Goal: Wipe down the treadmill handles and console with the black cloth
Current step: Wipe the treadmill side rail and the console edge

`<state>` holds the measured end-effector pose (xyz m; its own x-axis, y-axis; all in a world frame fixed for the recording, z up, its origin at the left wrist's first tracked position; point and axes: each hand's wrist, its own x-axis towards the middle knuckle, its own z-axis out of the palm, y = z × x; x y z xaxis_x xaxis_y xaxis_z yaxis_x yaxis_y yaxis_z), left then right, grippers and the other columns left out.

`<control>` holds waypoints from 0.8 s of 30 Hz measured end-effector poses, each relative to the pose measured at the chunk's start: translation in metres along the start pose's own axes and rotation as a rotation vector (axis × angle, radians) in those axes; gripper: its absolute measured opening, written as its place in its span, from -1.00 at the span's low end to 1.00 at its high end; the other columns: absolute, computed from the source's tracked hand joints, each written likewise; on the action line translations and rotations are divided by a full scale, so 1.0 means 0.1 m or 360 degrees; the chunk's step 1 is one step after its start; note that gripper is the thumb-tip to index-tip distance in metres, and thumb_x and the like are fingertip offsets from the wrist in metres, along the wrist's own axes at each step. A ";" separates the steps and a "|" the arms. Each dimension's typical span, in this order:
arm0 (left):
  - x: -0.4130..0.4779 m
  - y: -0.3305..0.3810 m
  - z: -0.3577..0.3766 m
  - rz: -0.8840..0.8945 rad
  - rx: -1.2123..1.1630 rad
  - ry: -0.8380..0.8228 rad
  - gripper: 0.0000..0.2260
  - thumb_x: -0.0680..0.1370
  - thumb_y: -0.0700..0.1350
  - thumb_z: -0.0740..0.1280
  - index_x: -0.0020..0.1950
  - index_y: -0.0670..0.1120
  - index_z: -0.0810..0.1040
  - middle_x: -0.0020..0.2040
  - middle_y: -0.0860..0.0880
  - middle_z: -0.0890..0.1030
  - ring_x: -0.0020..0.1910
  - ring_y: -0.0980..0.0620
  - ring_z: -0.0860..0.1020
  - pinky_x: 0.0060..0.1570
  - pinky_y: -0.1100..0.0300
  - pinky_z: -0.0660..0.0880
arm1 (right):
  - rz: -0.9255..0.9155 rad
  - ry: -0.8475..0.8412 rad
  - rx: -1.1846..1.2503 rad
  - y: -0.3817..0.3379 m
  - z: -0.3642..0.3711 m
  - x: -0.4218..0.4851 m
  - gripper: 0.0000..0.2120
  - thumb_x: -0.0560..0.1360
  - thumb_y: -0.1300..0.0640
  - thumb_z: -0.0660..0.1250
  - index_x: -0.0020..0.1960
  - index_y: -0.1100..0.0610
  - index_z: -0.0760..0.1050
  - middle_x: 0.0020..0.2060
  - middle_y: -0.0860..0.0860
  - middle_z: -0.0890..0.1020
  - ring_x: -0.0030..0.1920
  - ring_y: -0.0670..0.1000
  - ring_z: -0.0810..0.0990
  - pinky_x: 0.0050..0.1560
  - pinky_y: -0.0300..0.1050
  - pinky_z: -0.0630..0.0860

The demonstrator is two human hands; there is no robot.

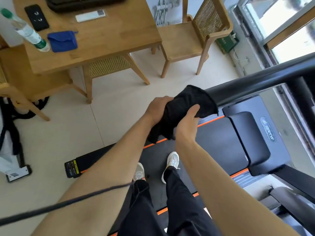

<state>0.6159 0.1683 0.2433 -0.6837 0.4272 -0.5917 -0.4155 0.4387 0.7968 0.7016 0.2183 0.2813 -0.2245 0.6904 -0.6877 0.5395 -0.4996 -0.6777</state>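
The black cloth (185, 106) is bunched over the near end of the treadmill's black handle bar (259, 80), which runs up to the right. My left hand (157, 108) grips the cloth from the left side. From below and the right, my right hand (186, 123) clasps it with the thumb on top. A loose tail of cloth hangs down between my wrists. The end of the bar is hidden under the cloth. I cannot pick out the console in this view.
I stand on the treadmill belt (219, 142) with orange edge stripes; the motor cover (252, 142) lies ahead. A wooden table (102, 40) with a bottle, blue pouch and remote stands to the left, wooden chairs (192, 40) beyond. A dark cord (59, 204) crosses my left forearm.
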 end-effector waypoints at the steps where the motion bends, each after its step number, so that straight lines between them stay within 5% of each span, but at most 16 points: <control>1: 0.03 0.03 -0.03 -0.0016 0.0026 -0.0084 -0.69 0.58 0.00 0.24 -0.05 -0.21 0.64 -0.13 -0.08 0.63 -0.09 -0.05 0.51 -0.12 0.19 0.41 | -0.0002 -0.0053 -0.0088 0.02 -0.07 -0.07 -0.37 0.63 -0.27 0.00 0.57 0.06 0.15 0.41 0.03 0.44 0.35 0.11 0.43 0.33 0.01 0.34; 3: 0.02 0.02 -0.04 -0.0032 -0.0017 -0.0126 -0.74 0.61 -0.06 0.24 0.01 -0.21 0.64 -0.10 -0.08 0.64 -0.03 -0.08 0.53 -0.04 0.17 0.44 | -0.0278 0.0029 -0.0244 0.10 -0.19 -0.22 -0.52 0.64 -0.09 0.14 0.49 0.09 0.27 0.33 0.00 0.49 0.30 0.07 0.45 0.27 -0.01 0.36; 6: -0.06 -0.07 -0.03 0.0045 -0.0012 -0.0052 -0.78 0.52 0.03 0.19 -0.11 0.02 0.61 0.13 -0.22 0.64 0.09 -0.16 0.55 0.20 -0.05 0.47 | -0.1182 0.0229 -0.0631 0.29 -0.29 -0.40 -0.52 0.55 0.15 0.28 0.44 0.17 0.30 0.39 0.04 0.37 0.43 0.05 0.30 0.45 -0.04 0.25; 9: -0.17 -0.12 0.00 0.0080 -0.0063 0.0182 -0.68 0.47 0.04 0.09 -0.21 -0.10 0.57 -0.05 -0.25 0.66 -0.06 -0.20 0.54 0.09 -0.13 0.48 | -0.2007 0.0055 -0.1416 0.24 -0.20 -0.06 -0.57 0.59 0.11 0.24 0.42 0.22 0.42 0.41 0.14 0.43 0.47 0.14 0.31 0.53 0.06 0.15; 11: -0.22 -0.21 0.08 0.0028 -0.0238 0.0323 -0.70 0.57 -0.03 0.10 -0.25 -0.07 0.52 -0.20 -0.09 0.60 -0.11 -0.14 0.49 0.02 -0.08 0.45 | -0.2456 0.0018 -0.1762 0.06 -0.09 0.25 -0.69 0.61 0.08 0.19 0.22 0.18 0.60 0.19 0.11 0.63 0.26 0.18 0.55 0.39 0.14 0.34; 14: -0.26 -0.34 0.16 -0.0044 -0.0455 0.0358 -0.81 0.56 0.08 0.08 -0.17 0.18 0.44 -0.10 0.04 0.56 -0.03 0.04 0.53 0.11 0.09 0.49 | -0.3004 -0.0160 -0.1847 -0.18 -0.04 0.50 -0.73 0.57 0.07 0.23 -0.08 0.17 0.65 -0.15 0.09 0.68 -0.16 0.18 0.63 -0.03 0.11 0.52; 16: -0.27 -0.38 0.17 -0.0173 -0.0717 0.0420 -0.75 0.62 -0.04 0.14 -0.21 0.08 0.50 -0.18 0.02 0.59 -0.16 0.19 0.55 -0.01 0.27 0.52 | -0.3303 -0.0265 -0.1874 -0.19 -0.07 0.55 -0.77 0.56 0.10 0.26 -0.05 0.20 0.65 -0.13 0.11 0.68 -0.15 0.19 0.64 -0.07 0.10 0.55; 19: -0.33 -0.40 0.11 -0.0372 -0.1025 0.0322 -0.75 0.58 -0.03 0.26 -0.22 -0.02 0.65 -0.25 -0.01 0.66 -0.11 -0.01 0.62 0.11 0.05 0.57 | -0.3757 -0.0282 -0.2049 -0.07 -0.19 0.71 -0.74 0.55 0.15 0.30 0.17 0.21 0.63 0.12 0.13 0.68 0.11 0.17 0.65 0.17 0.08 0.54; 24: -0.33 -0.28 -0.09 -0.0338 -0.0783 0.0122 -0.73 0.58 -0.01 0.26 -0.10 -0.08 0.71 -0.09 -0.09 0.73 -0.01 -0.07 0.66 0.27 -0.05 0.53 | -0.4221 -0.0115 -0.2265 0.02 -0.35 0.94 -0.55 0.56 0.07 0.31 0.43 0.12 0.48 0.39 0.00 0.54 0.38 -0.02 0.50 0.43 -0.02 0.33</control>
<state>0.6446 0.1350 0.2418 -0.5882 0.3023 -0.7501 -0.7687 0.0791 0.6346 0.7101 0.3005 0.2251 -0.6025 -0.7667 0.2217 -0.5494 0.5999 0.5816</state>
